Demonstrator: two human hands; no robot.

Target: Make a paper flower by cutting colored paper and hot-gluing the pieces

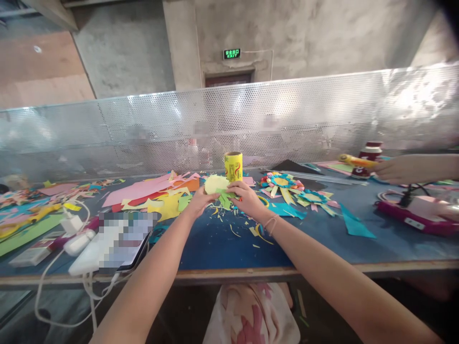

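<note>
Over the middle of the table, my left hand (pixel 201 201) pinches a round pale yellow paper piece (pixel 215 183). Its fingers are closed on the paper's left and lower edge. My right hand (pixel 248 197), a thin band at its wrist, closes on the right side of the green paper strips (pixel 225 198), which overlap the lower edge of the round piece. I cannot tell whether the two papers are joined. Just behind my hands stands a yellow printed roll (pixel 234 165) with a hollow core. Small paper scraps (pixel 234 229) lie below my hands.
Pink paper (pixel 138 188) and yellow offcuts (pixel 168 205) lie left. Paper flowers (pixel 281 181) and a blue piece (pixel 355 222) lie right. Phone (pixel 138 241) and white cables sit near-left, a purple power strip (pixel 418 217) right. Another person's hand (pixel 394 168) holds something yellow beside a bottle (pixel 371 152).
</note>
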